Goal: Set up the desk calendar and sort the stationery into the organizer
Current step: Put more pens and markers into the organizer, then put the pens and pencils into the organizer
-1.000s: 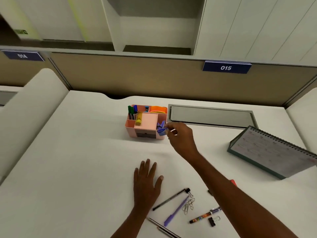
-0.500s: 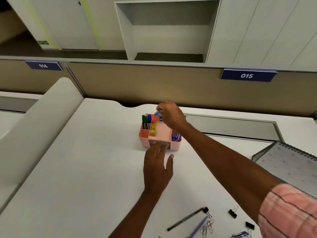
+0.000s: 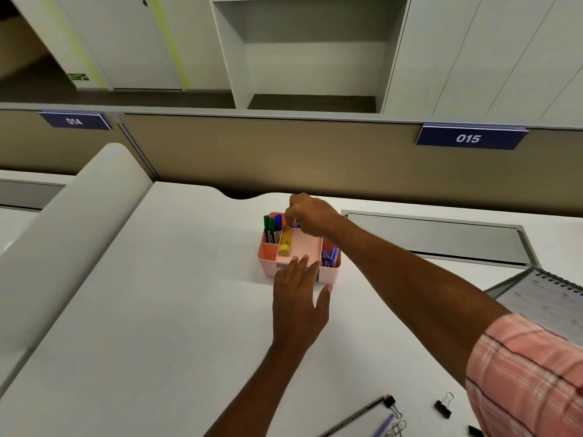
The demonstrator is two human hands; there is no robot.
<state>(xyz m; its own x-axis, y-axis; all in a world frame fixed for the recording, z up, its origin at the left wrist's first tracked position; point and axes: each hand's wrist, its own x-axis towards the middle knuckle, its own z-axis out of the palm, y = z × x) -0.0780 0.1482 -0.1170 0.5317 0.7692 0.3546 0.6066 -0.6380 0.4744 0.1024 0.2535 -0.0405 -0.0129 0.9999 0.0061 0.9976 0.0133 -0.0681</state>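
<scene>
Stationery is going into the pink organizer, which is sitting on the bench toward its far edge. My right grip is reaching over the organizer's back compartment with fingers curled downward. A bit of blue is showing under the fingertips, but I cannot tell whether I'm pinching an item or holding nothing. My left grip is lying flat and open, with straight fingers touching the organizer's front wall and apparently bracing it. Green markers and a blue marker are standing in the left rear slot. A yellow stick is lying along the left side of the middle tray, and purple-blue items are filling the right slot. Doing this drop well means, I'm judging, pressing lightly with the left fingers so the box isn't sliding or tipping. It also means getting the right fingertips down inside the walls before letting go, and steering clear of the marker caps just beside my knuckles. The desk calendar is sitting well apart at the right edge and is partly cut off, so I can't tell if it's set up. A pen, a black binder clip and paper clips are waiting on the near bench.
</scene>
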